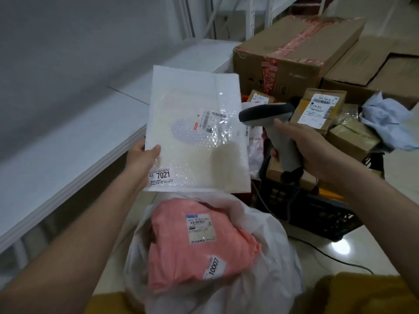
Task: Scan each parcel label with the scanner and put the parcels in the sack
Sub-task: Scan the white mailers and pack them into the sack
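My left hand (pixel 141 158) pinches the lower left edge of a white bubble mailer (pixel 195 132) and holds it up flat, with its barcode label and a "7021" sticker facing me. My right hand (pixel 303 147) grips the grey handle of the scanner (pixel 269 116), whose dark head points left at the mailer's label from a short distance. Below the mailer stands the open white sack (pixel 256 288). A pink parcel (pixel 195 248) with a label and a "10007" sticker lies inside it.
A black crate (pixel 322 219) at the right holds small brown boxes (pixel 317 109) and plastic-wrapped parcels. Large cardboard cartons (pixel 294 55) are stacked behind it. A white shelf edge (pixel 68 177) runs along the left. The scanner cable (pixel 328 254) trails over the floor.
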{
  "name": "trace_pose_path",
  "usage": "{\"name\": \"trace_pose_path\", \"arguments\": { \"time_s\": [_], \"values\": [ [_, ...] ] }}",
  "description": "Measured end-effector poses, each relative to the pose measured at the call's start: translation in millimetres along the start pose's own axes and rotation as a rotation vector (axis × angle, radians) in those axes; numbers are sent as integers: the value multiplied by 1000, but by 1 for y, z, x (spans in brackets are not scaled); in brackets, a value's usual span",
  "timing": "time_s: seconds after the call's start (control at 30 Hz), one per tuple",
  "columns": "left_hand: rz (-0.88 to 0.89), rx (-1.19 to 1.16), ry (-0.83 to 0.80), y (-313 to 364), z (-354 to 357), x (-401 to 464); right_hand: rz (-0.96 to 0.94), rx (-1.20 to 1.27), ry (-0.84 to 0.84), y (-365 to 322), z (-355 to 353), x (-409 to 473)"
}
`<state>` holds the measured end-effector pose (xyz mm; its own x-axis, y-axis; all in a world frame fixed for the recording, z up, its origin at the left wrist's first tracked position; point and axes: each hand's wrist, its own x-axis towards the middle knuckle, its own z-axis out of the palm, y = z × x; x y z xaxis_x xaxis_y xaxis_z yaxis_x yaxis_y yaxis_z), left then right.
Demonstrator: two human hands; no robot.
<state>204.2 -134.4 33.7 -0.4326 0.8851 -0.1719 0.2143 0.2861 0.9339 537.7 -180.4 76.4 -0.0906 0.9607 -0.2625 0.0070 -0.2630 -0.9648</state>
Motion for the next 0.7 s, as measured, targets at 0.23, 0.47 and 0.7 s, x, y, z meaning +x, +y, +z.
{"name": "trace_pose_path", "arguments": {
  "time_s": [0.23,0.47,0.7],
  "values": [
    [133,323,-182,14,-54,-34,-18,-206,-214,-1,11,-41],
    [80,296,-300,6,-74,-48,-73,-346,-154,9,26,-57],
    [143,344,-609,23,-71,-63,-89,-324,152,13,13,-31]
  ]
}}
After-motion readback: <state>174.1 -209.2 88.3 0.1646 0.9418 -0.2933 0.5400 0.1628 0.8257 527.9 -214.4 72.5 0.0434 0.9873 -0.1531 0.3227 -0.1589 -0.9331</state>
